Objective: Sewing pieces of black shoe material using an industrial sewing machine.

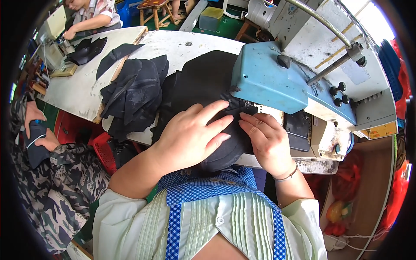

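Observation:
Black fabric pieces (pixel 210 76) lie under the blue head of a sewing machine (pixel 266 80) and hang over the table's near edge. My left hand (pixel 190 136) rests on the fabric with its fingers spread, the index fingertip just left of the needle area. Close by on the right, my right hand (pixel 269 141) has its fingers pressed together at the edge of a black piece, near the presser foot. The thumb of that hand is mostly hidden. A band of fine ribbed stitching or texture shows on the fabric beside the foot.
A pile of cut black pieces (pixel 132 86) lies left of my work on the white table (pixel 208 42). Further left, a co-worker in camouflage sleeves holds a dark piece (pixel 38 145). Another person works at a machine at the far left. A red crate (pixel 104 151) stands below.

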{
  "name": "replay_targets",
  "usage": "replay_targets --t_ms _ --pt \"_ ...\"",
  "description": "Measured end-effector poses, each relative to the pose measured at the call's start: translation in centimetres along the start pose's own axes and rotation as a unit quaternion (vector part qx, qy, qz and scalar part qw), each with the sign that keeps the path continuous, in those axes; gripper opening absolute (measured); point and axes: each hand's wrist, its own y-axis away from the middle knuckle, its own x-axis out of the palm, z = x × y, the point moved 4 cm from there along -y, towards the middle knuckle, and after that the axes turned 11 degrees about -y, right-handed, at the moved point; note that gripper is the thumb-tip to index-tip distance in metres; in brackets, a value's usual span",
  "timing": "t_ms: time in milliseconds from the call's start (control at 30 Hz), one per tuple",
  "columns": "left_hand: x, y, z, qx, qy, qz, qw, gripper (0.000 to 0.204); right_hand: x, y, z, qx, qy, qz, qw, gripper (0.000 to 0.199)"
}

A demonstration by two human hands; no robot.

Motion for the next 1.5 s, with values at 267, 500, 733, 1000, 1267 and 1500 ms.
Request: replay_targets --t_ms 267,500,733,1000,1267,1500 --pt "0.0 -2.2 1.2 0.007 0.029 0.044 0.999 0.032 0.0 -0.9 -0.9 0.035 -0.043 -0.031 0.998 0.038" --pt "0.5 -3.0 1.9 0.010 0.034 0.052 0.998 0.027 0.2 -0.6 -1.4 0.061 -0.048 -0.023 0.997 0.038" --pt "1.2 -2.7 1.4 0.035 -0.023 0.022 0.999 0.033 0.1 -0.6 -1.3 0.059 -0.060 -0.040 0.996 0.034" --pt "1.6 -3.1 1.4 0.036 0.008 0.049 0.998 0.035 -0.2 -0.5 -1.4 0.059 -0.070 -0.051 0.994 0.028" --pt "1.4 -3.4 1.7 0.033 0.008 0.065 0.997 0.035 0.0 -0.3 -1.6 0.067 -0.078 -0.048 0.994 0.031" --pt "1.6 -3.9 2.2 0.063 0.004 0.002 0.998 0.031 0.1 -0.3 -1.5 0.071 -0.083 -0.055 0.992 0.031"
